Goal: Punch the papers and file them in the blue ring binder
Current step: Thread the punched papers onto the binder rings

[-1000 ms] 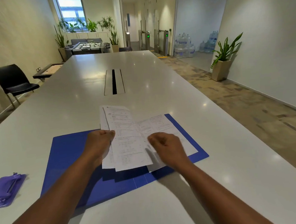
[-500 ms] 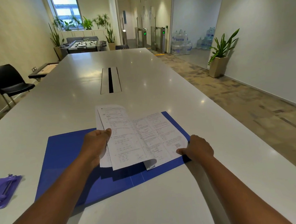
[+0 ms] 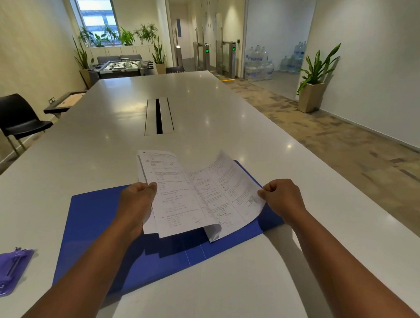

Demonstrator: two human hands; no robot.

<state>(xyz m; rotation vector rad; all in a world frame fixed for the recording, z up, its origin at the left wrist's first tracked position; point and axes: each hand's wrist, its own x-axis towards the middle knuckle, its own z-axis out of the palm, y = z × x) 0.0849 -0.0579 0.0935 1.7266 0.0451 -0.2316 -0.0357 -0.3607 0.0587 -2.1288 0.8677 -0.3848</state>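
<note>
An open blue ring binder lies flat on the white table. Over its middle I hold a sheaf of printed papers. My left hand grips the left edge of the upright sheets. My right hand pinches the right edge of a sheet that curls up off the binder's right half. The binder's rings are hidden under the papers. A purple hole punch rests at the table's left edge, apart from both hands.
A long white table has a cable slot in its middle. A black chair stands at the left. A potted plant and water bottles are on the right. A foosball table is beyond the table's far end.
My right hand moved from the middle of the papers to the right edge, took hold of a sheet and lifted it so it curls upward. My left hand kept its grip.
</note>
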